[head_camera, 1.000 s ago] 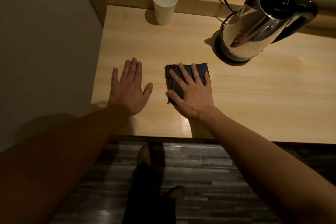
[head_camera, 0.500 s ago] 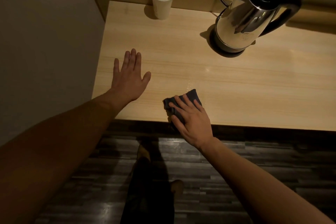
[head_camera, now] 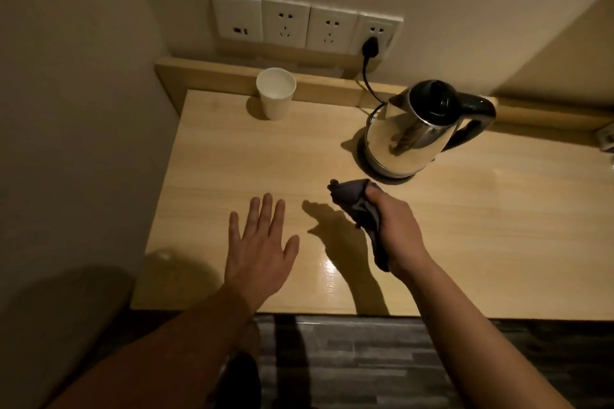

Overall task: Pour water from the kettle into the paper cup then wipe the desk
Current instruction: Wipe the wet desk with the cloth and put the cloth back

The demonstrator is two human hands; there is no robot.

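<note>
1 crumpled dark cloth (head_camera: 360, 206) in right hand (head_camera: 397, 226), glossy wooden desk (head_camera: 481, 226)

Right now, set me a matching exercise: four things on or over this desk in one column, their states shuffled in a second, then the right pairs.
1. white paper cup
2. shiny steel electric kettle
3. dark grey cloth
4. left hand

a. bunched in the right hand
b. open, fingers spread over the wooden desk
c. upright at the back left
d. on its base, cord plugged into the wall

Pairs: 1-c, 2-d, 3-a, 4-b
</note>
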